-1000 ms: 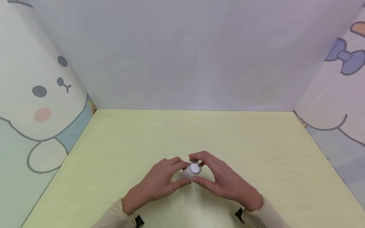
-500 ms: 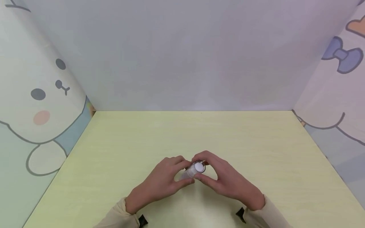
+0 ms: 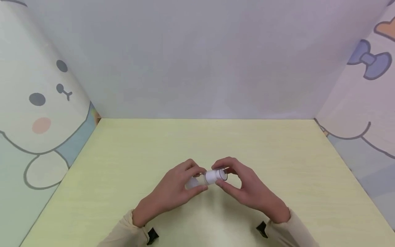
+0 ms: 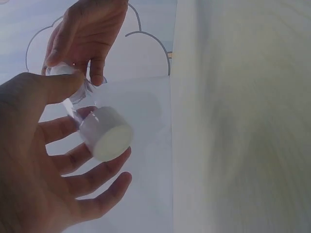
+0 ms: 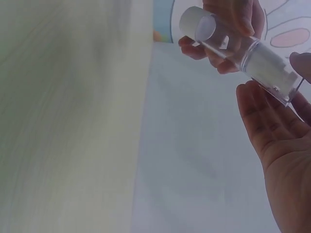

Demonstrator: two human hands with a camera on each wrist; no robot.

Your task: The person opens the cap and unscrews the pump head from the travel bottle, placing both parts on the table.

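A small clear cylindrical bottle [image 3: 211, 176] with a white end is held above the table between both hands. My left hand [image 3: 175, 187] grips its body with thumb and fingers. In the left wrist view the white base [image 4: 112, 137] faces the camera. Thumb and fingers of my right hand [image 3: 248, 185] pinch the clear cap [image 5: 272, 70] at the other end, which has a white part inside it. The right wrist view shows the bottle tilted, its see-through middle lying between the white base and the capped end.
Beneath the hands is a pale yellow wood-grain table [image 3: 148, 147]. A plain grey-white wall [image 3: 197, 61] rises at its far edge. Cartoon-printed panels [image 3: 40, 113] stand at the left and right sides.
The bottle has tipped from nearly end-on to lying sideways, capped end toward the right. Both hands shift slightly and the right hand moves a little to the right with the cap end.
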